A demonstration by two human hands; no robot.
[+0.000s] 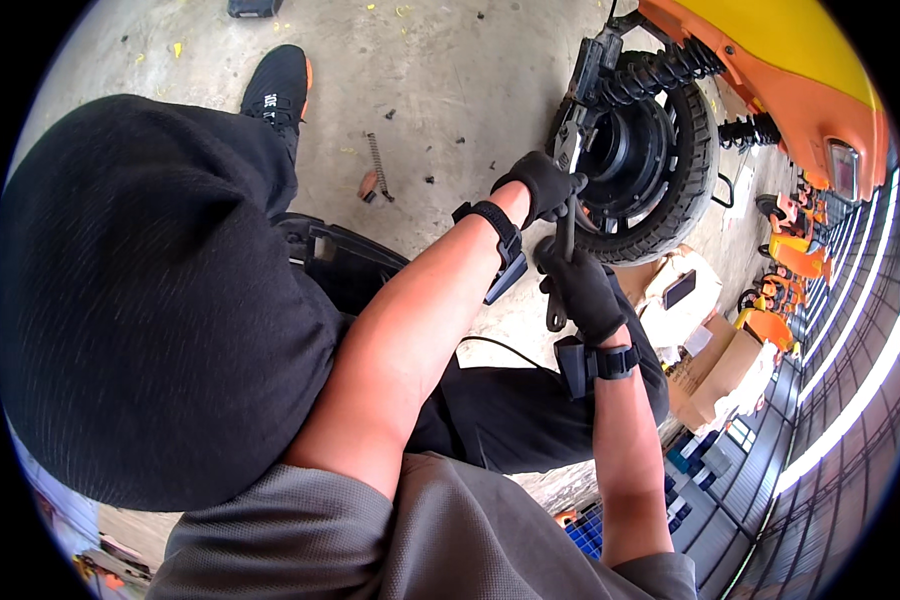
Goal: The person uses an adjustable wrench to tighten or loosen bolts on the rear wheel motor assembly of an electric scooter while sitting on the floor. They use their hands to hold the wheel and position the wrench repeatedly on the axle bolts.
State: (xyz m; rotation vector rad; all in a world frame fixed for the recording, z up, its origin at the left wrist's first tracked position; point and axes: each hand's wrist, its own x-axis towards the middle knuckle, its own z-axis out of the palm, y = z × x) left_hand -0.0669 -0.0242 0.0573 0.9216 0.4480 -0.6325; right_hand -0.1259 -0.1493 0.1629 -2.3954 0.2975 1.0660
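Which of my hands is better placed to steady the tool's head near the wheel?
Probably your left hand: it's nearer the tool head and the wheel, while your right hand is farther down the handle.

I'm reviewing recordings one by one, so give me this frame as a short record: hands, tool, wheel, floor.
Left hand: black-gloved, at the metal tool
Right hand: black-gloved, gripping the metal tool's near end
Tool position: far end beside the wheel
Wheel: black, treaded tyre
Floor: loose coil spring
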